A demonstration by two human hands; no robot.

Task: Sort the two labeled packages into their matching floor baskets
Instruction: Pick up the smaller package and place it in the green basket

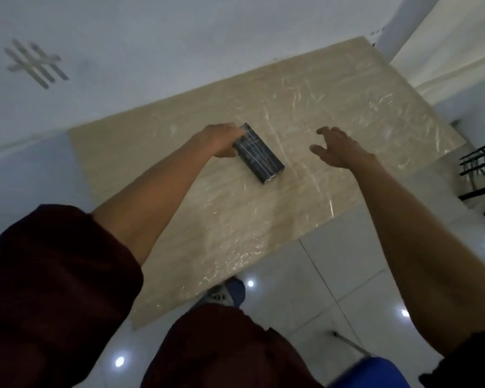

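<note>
A dark oblong package (259, 153) with pale stripes lies on the beige, plastic-covered table (305, 208), near its middle. My left hand (221, 140) grips the package's far left end, fingers wrapped over its edge. To the right of the package my right hand (338, 148) hovers over the table with fingers spread and nothing in it. No label can be read. No second package shows, and no floor basket is clearly in view.
A black wire rack (482, 161) stands at the right edge, beyond the table. A white wall with tape marks (37, 64) rises behind the table. Glossy white floor tiles (347, 275) lie below, with a blue object (375, 371) near the bottom edge.
</note>
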